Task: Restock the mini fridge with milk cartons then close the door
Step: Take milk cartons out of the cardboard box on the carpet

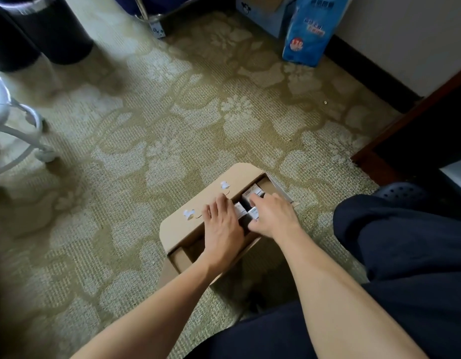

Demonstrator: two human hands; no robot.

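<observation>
Both hands, left hand and right hand, fingers bent among milk cartons beneath, grasp unclear; risk of snagging on box flap beside.

The carpet is olive with pale floral patterning. The cardboard box is tan, the milk cartons white, the trousers navy.

Both hands in an open cardboard box of milk cartons, floral carpet

Box: matt brown cardboard. Carpet: rough woven cloth. Milk cartons: smooth printed paper. Bag: glossy plastic.
</observation>
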